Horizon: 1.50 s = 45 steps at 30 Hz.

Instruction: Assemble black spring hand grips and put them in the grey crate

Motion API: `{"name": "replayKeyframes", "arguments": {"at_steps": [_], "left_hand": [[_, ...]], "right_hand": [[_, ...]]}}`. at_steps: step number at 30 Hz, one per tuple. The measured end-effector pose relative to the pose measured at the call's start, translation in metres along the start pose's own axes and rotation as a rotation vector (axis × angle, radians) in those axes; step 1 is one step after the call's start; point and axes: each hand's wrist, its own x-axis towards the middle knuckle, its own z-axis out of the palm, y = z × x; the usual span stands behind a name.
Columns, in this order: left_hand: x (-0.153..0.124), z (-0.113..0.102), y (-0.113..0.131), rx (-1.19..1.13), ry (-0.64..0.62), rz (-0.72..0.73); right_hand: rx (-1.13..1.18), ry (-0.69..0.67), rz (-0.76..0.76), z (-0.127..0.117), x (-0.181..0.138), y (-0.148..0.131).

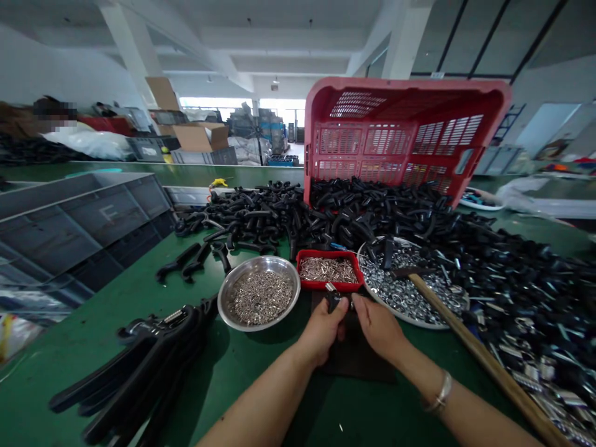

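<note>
A red basket (pixel 405 143) lies tipped behind a heap of black parts (pixel 465 242) on the green desk (pixel 93 329); a steel bowl (pixel 226 310) of rings sits beside a small red tray (pixel 329 285); grey crates (pixel 79 230) stand left.

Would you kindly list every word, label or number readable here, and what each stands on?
"F": faint, probably this letter, on the grey crate at left.
White label on the far grey bin: too blurred to read.
Red basket, cardboard boxes, and small black part in left hand and right hand: no text visible.
</note>
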Motion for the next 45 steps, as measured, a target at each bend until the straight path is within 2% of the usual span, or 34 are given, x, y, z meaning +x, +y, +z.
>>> {"name": "replayKeyframes", "arguments": {"at_steps": [2, 4, 8, 9, 12, 13, 14, 17, 18, 19, 22, 23, 24, 27, 28, 29, 33, 34, 37, 38, 41, 42, 45], "left_hand": [[0.000, 0.001, -0.001, 0.055, 0.007, 0.052], [-0.001, 0.001, 0.000, 0.029, -0.024, 0.042], [-0.001, -0.004, 0.003, -0.112, -0.072, -0.074], [-0.001, -0.005, 0.004, -0.115, -0.083, -0.085], [-0.001, -0.006, 0.003, -0.083, -0.115, -0.072], [-0.001, -0.006, 0.003, -0.084, -0.113, -0.062], [-0.001, -0.006, 0.002, -0.098, -0.106, -0.058], [0.000, -0.006, 0.003, -0.154, -0.080, -0.087], [0.000, -0.006, 0.003, -0.150, -0.080, -0.099], [0.000, -0.006, 0.003, -0.129, -0.085, -0.098], [-0.001, -0.004, 0.002, -0.037, -0.089, -0.014], [-0.002, -0.003, 0.002, -0.027, -0.086, 0.010], [-0.002, -0.003, 0.002, -0.035, -0.085, 0.013], [-0.002, -0.003, 0.003, -0.108, -0.110, -0.064], [-0.001, -0.003, 0.002, -0.116, -0.117, -0.084], [-0.001, -0.003, 0.002, -0.106, -0.114, -0.083], [-0.002, -0.003, 0.003, -0.029, -0.079, -0.009], [-0.003, -0.003, 0.003, -0.045, -0.081, -0.017], [-0.002, -0.004, 0.004, -0.106, -0.109, -0.095], [-0.002, -0.004, 0.004, -0.100, -0.116, -0.107], [0.000, -0.006, 0.005, -0.040, -0.130, -0.087], [0.001, -0.006, 0.005, -0.038, -0.131, -0.085], [0.000, -0.006, 0.006, 0.017, -0.192, -0.112]], "right_hand": [[0.198, -0.131, 0.143, -0.003, 0.001, -0.003], [0.219, -0.175, 0.151, -0.009, -0.002, -0.005], [-0.055, 0.037, -0.091, -0.014, -0.007, -0.005], [-0.055, 0.035, -0.084, -0.013, -0.007, -0.004], [0.085, -0.141, 0.046, -0.010, -0.005, -0.003], [0.089, -0.160, 0.065, -0.010, -0.005, -0.004], [0.049, -0.131, 0.052, -0.011, -0.005, -0.004], [-0.143, 0.100, -0.088, -0.011, -0.006, -0.005], [-0.145, 0.133, -0.096, -0.011, -0.006, -0.006], [-0.097, 0.113, -0.066, -0.010, -0.006, -0.006], [0.163, -0.102, 0.152, -0.009, -0.005, -0.007], [0.206, -0.139, 0.178, -0.009, -0.006, -0.007], [0.194, -0.117, 0.159, -0.010, -0.006, -0.006], [-0.018, 0.099, -0.041, -0.012, -0.010, -0.004], [-0.061, 0.132, -0.081, -0.012, -0.011, -0.004], [-0.063, 0.127, -0.074, -0.012, -0.012, -0.004], [0.116, -0.121, 0.094, -0.012, -0.010, -0.007], [0.105, -0.110, 0.079, -0.013, -0.010, -0.007], [-0.030, 0.077, -0.073, -0.015, -0.011, -0.005], [-0.037, 0.087, -0.081, -0.016, -0.013, -0.004], [0.092, -0.101, 0.046, -0.017, -0.016, -0.002], [0.115, -0.118, 0.078, -0.018, -0.017, -0.003], [0.101, 0.050, 0.039, -0.018, -0.019, -0.007]]}}
